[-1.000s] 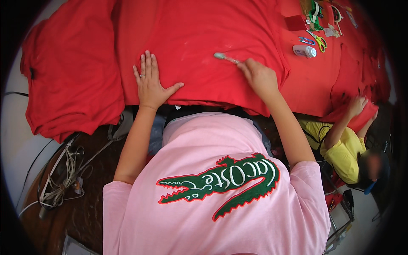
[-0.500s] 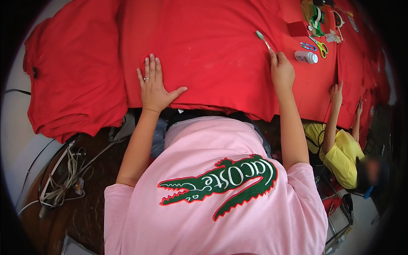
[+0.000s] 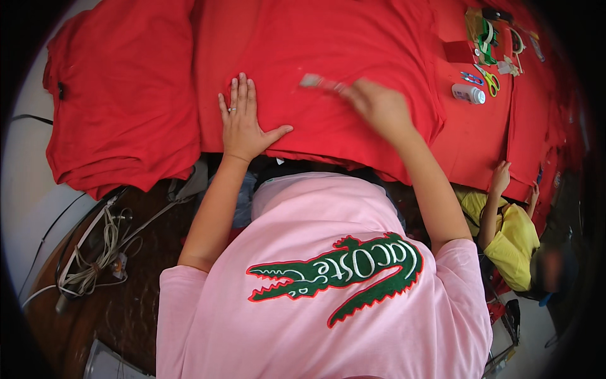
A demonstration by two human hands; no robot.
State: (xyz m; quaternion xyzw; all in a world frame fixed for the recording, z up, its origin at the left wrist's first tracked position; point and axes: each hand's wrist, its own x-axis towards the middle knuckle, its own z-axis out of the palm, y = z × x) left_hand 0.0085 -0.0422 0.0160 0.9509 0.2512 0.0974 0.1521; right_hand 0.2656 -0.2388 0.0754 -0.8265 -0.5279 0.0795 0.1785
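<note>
Red cloth (image 3: pixel 303 38) lies spread over the work surface in front of me. Flat on it, fingers stretched and thumb out to the side, rests my left hand (image 3: pixel 247 126), with a ring on one finger. My right hand (image 3: pixel 382 110) is closed around the handle of a toothbrush (image 3: pixel 325 83) over the middle of the cloth. The brush is smeared by motion, its pale head pointing left; whether the bristles touch the cloth I cannot tell.
A stack of folded red cloth (image 3: pixel 120 95) sits at left. To the right lie a white bottle (image 3: pixel 468 94), yellow-handled scissors (image 3: pixel 490 81), small blue snips (image 3: pixel 471 78) and a tape dispenser (image 3: pixel 486 41). A co-worker in yellow (image 3: pixel 514 243) works at right. Bundled cables (image 3: pixel 95 259) hang lower left.
My right hand has swept left with the toothbrush, from the cloth's right side to its middle. My left hand stays flat on the cloth. The whole view has shifted slightly.
</note>
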